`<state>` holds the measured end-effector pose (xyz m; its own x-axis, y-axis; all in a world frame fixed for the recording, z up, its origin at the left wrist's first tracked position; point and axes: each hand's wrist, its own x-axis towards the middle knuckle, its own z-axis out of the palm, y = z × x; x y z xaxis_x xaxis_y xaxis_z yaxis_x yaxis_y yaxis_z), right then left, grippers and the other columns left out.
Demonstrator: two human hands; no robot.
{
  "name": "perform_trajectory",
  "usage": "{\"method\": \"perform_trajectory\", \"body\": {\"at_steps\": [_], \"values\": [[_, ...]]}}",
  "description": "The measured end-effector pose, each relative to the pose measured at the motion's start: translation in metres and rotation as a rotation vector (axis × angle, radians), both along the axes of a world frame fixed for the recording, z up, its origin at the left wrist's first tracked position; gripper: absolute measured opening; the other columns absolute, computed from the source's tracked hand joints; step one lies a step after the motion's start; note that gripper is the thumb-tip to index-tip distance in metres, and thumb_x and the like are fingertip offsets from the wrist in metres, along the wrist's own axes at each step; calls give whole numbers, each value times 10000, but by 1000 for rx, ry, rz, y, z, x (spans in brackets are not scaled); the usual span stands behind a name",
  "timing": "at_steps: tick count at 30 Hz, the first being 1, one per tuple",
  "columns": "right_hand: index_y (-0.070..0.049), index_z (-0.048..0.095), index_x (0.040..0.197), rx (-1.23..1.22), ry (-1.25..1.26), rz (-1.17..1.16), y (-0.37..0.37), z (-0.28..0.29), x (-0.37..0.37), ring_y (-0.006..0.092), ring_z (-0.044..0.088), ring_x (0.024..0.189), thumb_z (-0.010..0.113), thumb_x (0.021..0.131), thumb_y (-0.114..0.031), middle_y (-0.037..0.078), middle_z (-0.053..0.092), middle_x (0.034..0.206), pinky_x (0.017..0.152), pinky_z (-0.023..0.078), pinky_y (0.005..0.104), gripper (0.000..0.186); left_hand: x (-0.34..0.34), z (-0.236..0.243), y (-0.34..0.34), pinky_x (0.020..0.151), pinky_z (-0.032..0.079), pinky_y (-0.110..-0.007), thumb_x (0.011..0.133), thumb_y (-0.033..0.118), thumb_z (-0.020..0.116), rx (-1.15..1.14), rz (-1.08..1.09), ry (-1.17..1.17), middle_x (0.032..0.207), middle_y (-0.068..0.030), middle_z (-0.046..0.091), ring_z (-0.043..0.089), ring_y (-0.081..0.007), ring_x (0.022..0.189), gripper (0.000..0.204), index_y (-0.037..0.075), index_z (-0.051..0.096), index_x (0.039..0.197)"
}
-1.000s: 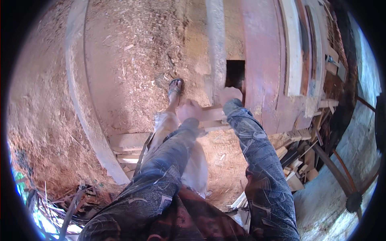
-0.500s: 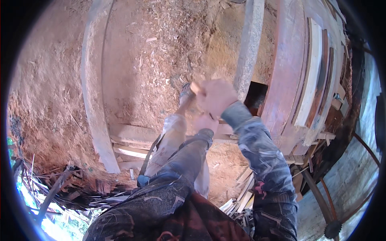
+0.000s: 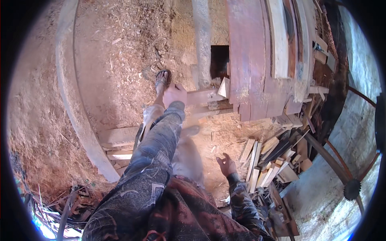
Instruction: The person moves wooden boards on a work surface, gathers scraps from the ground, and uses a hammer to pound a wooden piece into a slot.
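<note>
My left hand (image 3: 175,95) is closed in a fist above my bare lower leg and sandalled foot (image 3: 162,76). Whether anything is inside its fingers is hidden. To its right runs a wooden crosspiece (image 3: 202,96), with a pale, pointed wood block (image 3: 224,87) at its far end. Lower down and to the right, my right hand (image 3: 227,164) hangs over the dusty ground, its fingers apart and holding nothing. The nearest things to it are the wood offcuts (image 3: 261,170), heaped just to its right.
Reddish-brown boards (image 3: 250,64) form a bench top on the right, with loose planks (image 3: 280,44) lying on it. A dark square opening (image 3: 220,60) sits beside it. A long beam (image 3: 66,68) lies along the left. Wood shavings (image 3: 132,52) cover the ground. A toothed metal wheel (image 3: 352,189) stands lower right.
My right hand has drawn back toward me and to the right, away from my left; the piece of wood seen at it is out of sight. The view has shifted right.
</note>
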<state>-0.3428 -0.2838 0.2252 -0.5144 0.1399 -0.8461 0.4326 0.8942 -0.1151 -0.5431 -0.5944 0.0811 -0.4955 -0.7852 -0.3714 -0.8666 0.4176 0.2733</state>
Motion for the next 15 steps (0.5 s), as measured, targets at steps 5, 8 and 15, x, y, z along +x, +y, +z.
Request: {"method": "perform_trajectory", "body": {"at_steps": [5, 8, 15], "values": [[-18, 583, 1201, -119, -5, -312, 47, -29, 72, 222, 686, 746, 599, 906, -400, 147, 699, 892, 658, 540, 338, 483, 0, -17, 6, 698, 559, -495, 825, 321, 524, -155, -34, 37, 797, -217, 689, 683, -402, 750, 323, 67, 715, 765], [-22, 602, 1185, -194, 46, -561, 54, -27, 98, 164, 676, 728, 576, 926, -354, 115, 696, 876, 630, 537, 287, 422, 8, -31, -4, 816, 549, -480, 875, 374, 470, -36, -2, -110, 931, -222, 696, 679, -400, 898, 396, 87, 723, 978], [-51, 590, 1191, -372, -12, -1013, 105, -64, 234, 171, 662, 726, 576, 945, -388, 93, 696, 928, 592, 520, 286, 417, 6, -64, -12, 926, 492, -464, 888, 405, 369, -183, -253, -145, 1074, -225, 674, 645, -394, 1029, 532, 14, 717, 979]]}}
